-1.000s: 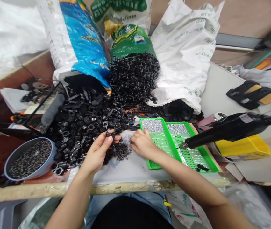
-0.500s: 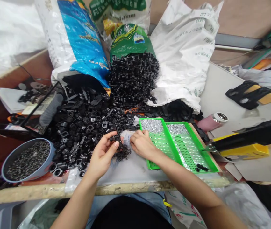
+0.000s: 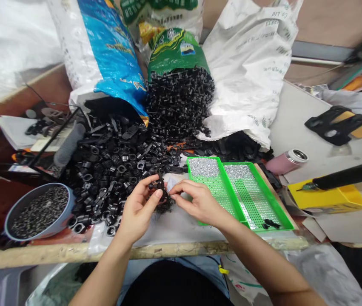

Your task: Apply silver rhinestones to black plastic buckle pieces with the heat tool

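My left hand (image 3: 141, 208) grips a black plastic part (image 3: 159, 187) between thumb and fingers, raised above the work surface. Close against the right side of that part, my right hand (image 3: 196, 199) has its thumb and index finger pinched together. Whatever sits in the pinch is too small to make out. Below the part lies a little pile of tiny dark pieces (image 3: 165, 205), partly covered by the hands. Two green trays (image 3: 243, 214) with rows of small holes and many small silvery pieces stand to the right of my right hand.
Loose black plastic parts (image 3: 104, 170) heap up on the left, beside a blue bowl (image 3: 70, 208) of small pieces. Sacks (image 3: 244, 72) stand behind. On the right are a black power screwdriver (image 3: 346, 176), a yellow bin (image 3: 330, 199) and a pink flask (image 3: 281, 163).
My right hand has moved left from the near green tray's edge to the black plastic part. My left hand keeps its grip on that part. The screwdriver appears shifted right.
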`<control>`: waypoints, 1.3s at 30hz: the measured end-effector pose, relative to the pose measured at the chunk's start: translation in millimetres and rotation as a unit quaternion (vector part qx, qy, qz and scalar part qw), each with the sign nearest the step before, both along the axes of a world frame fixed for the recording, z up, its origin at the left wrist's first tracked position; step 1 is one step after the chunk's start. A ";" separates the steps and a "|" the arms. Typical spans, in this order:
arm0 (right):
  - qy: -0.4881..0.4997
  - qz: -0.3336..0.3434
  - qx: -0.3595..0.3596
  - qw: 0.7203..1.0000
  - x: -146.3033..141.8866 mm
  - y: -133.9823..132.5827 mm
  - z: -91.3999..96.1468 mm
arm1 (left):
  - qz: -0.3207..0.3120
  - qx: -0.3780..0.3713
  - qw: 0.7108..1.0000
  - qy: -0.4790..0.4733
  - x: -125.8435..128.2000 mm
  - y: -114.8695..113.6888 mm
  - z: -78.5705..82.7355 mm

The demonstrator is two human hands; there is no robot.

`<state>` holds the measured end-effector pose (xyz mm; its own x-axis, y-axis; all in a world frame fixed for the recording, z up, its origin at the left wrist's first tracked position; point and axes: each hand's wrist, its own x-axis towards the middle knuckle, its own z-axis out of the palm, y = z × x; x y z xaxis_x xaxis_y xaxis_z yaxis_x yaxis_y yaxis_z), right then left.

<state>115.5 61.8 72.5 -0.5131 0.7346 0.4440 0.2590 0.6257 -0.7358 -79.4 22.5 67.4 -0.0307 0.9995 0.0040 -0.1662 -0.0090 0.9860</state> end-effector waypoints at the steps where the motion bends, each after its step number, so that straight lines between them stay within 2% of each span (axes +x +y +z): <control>1: 0.002 -0.004 0.019 1.000 -0.8 -0.8 -0.7 | 0.006 0.000 1.000 -0.005 1.5 -0.4 0.9; 4: 0.001 -0.015 0.116 0.993 -4.6 -5.4 -2.2 | 0.042 -0.005 0.999 -0.028 8.4 -2.3 3.1; 8: -0.008 -0.050 0.258 0.965 -9.4 -14.3 -8.2 | 0.100 -0.006 0.992 -0.073 18.0 -4.1 0.8; 10: -0.008 -0.059 0.293 0.954 -8.3 -16.6 -13.7 | 0.102 -0.019 0.989 -0.109 19.6 -3.2 -1.5; 13: -0.012 -0.046 0.305 0.951 -2.1 -15.5 -20.7 | 0.071 -0.078 0.980 -0.170 17.6 -0.4 -2.3; 16: 0.005 -0.015 0.274 0.962 4.8 -11.4 -21.5 | 0.049 -0.130 0.967 -0.212 13.5 1.6 0.0; 19: 0.035 0.023 0.206 0.978 8.6 -8.3 -18.1 | 0.041 -0.149 0.963 -0.222 8.8 1.4 1.4; 22: 0.038 -0.005 0.126 0.991 8.9 -8.1 -18.4 | 0.064 -0.148 0.963 -0.216 3.6 0.7 -0.3; 25: -0.095 -0.021 0.032 0.995 3.7 -12.6 -26.6 | 0.100 -0.124 0.965 -0.208 -0.1 -0.3 -3.0; 28: -0.289 -0.013 -0.032 0.957 -6.7 -20.5 -37.9 | 0.091 -0.116 0.969 -0.201 -1.2 -2.3 -4.8; 31: -0.369 -0.021 -0.038 0.928 -13.4 -25.0 -43.9 | 0.072 -0.125 0.969 -0.198 -2.2 -4.4 -5.4; 34: -0.310 -0.011 -0.077 0.948 -9.0 -20.7 -41.6 | 0.073 -0.118 0.971 -0.192 -4.7 -5.0 -6.0; 37: -0.142 -0.051 -0.149 0.977 1.1 -9.8 -33.3 | 0.062 -0.102 0.981 -0.154 -5.4 -5.4 -7.9; 39: -0.012 -0.063 -0.190 0.980 5.4 -2.9 -25.7 | 0.038 -0.086 0.990 -0.101 -3.1 -7.1 -9.7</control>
<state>120.9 59.0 46.8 -0.4141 0.9029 0.1152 0.3368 0.2696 -0.9022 -82.4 15.4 57.7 -0.0893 0.9797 -0.1795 -0.3650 0.1355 0.9211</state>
